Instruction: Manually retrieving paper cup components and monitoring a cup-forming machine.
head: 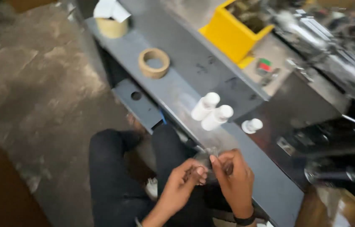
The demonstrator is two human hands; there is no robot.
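Just beyond the hands point(211, 176), two white bottles point(211, 112) and a cap point(252, 125) block the table point(177, 80) — bare surface runs between them and the tape roll point(154, 63).

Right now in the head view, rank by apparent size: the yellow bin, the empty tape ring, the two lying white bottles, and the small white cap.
1. yellow bin, largest.
2. empty tape ring.
3. two lying white bottles: they look alike, so no ranking between them.
4. small white cap, smallest.
The bin lies farther away, so its lead is safe.
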